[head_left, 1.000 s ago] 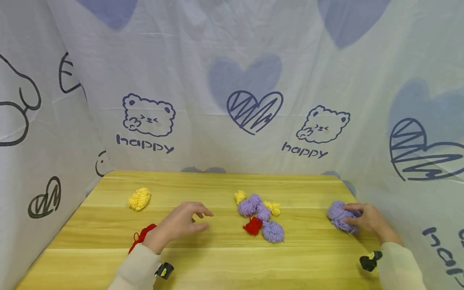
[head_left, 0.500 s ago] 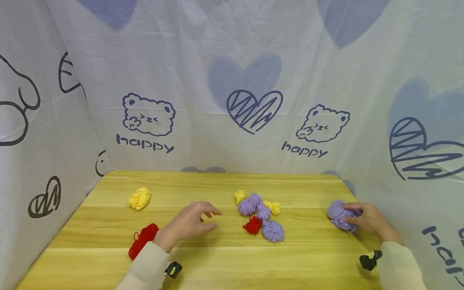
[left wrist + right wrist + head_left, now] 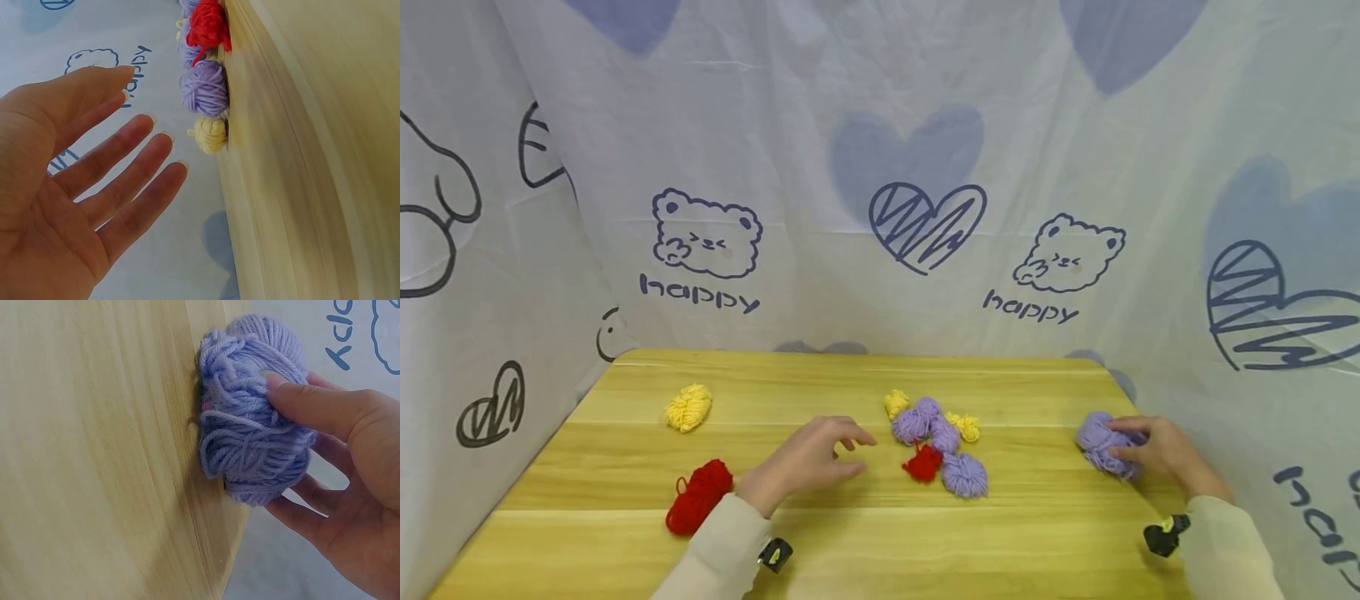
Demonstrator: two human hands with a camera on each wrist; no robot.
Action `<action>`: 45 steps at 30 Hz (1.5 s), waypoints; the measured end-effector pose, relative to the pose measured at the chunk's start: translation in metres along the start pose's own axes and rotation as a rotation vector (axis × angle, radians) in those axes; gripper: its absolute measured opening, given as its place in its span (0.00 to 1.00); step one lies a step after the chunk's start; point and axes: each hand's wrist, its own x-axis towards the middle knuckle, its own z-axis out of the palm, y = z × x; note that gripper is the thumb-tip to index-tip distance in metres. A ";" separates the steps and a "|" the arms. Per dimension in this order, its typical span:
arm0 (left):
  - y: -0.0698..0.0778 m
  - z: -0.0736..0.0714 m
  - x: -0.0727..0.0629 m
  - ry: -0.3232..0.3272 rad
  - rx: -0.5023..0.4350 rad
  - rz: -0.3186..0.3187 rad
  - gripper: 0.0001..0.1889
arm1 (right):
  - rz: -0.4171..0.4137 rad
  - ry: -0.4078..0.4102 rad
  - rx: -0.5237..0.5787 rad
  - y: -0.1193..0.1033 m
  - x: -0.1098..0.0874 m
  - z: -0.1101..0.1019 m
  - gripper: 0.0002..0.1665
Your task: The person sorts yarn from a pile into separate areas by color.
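Two pale sleeves [image 3: 1228, 550] come in at the near side, and two small black devices [image 3: 1163, 537] sit at the wrists, one on each. Under them lies one wooden desk [image 3: 865, 550]. On its left part, just beside the left forearm, is a large red ball of yarn [image 3: 700, 497]. The left hand [image 3: 816, 454] hangs above the desk, its fingers spread and slightly bent, with hold of nothing. Near the right edge, the right hand [image 3: 1161, 450] holds a purple bundle of yarn [image 3: 1105, 446], thumb on one side and fingers on the other; I cannot tell whether it is one ball or two.

Mid-desk, past the left fingertips, is a cluster: a round purple ball [image 3: 965, 475] nearest, one small red ball [image 3: 922, 463], at least two more purple balls [image 3: 912, 427], and two small yellow balls [image 3: 896, 405]. One larger yellow ball [image 3: 688, 408] lies far left, well apart. Behind stands a pale cloth [image 3: 820, 317] printed with two bear faces [image 3: 707, 235], each above "happy".
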 end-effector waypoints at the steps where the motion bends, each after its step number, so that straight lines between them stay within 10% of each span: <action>1: 0.001 0.001 0.001 -0.002 0.001 -0.001 0.15 | -0.004 0.002 -0.004 0.000 0.000 0.000 0.33; 45: 0.009 0.027 0.023 -0.021 0.012 0.028 0.22 | -0.030 0.030 -0.056 0.004 0.003 0.001 0.32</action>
